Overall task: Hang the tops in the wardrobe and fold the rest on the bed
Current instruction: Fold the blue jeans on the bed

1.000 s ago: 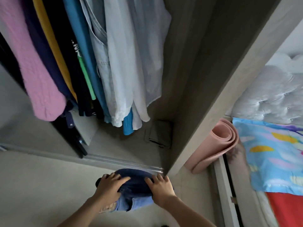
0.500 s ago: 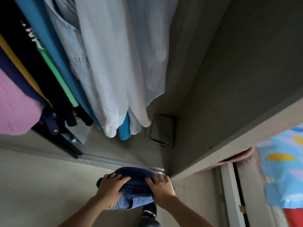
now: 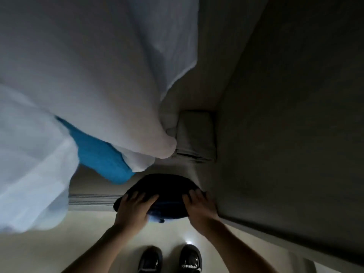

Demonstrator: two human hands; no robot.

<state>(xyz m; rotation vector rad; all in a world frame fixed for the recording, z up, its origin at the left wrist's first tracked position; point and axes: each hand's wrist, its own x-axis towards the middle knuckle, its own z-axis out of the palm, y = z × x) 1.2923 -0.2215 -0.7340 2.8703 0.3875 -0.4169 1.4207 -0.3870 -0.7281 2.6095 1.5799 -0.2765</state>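
Folded jeans (image 3: 163, 188), a dark blue bundle with a paler denim edge showing underneath, are held in both hands at the open front of the wardrobe (image 3: 285, 115), just above its sliding-door track (image 3: 92, 199). The left hand (image 3: 134, 208) grips the bundle's left end, its fingers (image 3: 137, 196) slightly spread and bent over the top; the thumb cannot be made out. The right hand (image 3: 199, 206) clasps the right end close to the wardrobe's side panel, its fingers (image 3: 194, 194) curled over the upper edge. Pale white tops (image 3: 88, 85) hang at upper left, blurred, with a teal garment (image 3: 102, 156) showing beneath their hems, just beyond the bundle. A folded grey cloth (image 3: 195, 134) lies in the wardrobe's back corner, beside the lowest white hem. The person's black shoes (image 3: 150, 260) stand on the pale floor (image 3: 59, 243) below the forearms. The picture is dim, and fine detail of the denim is hard to tell.
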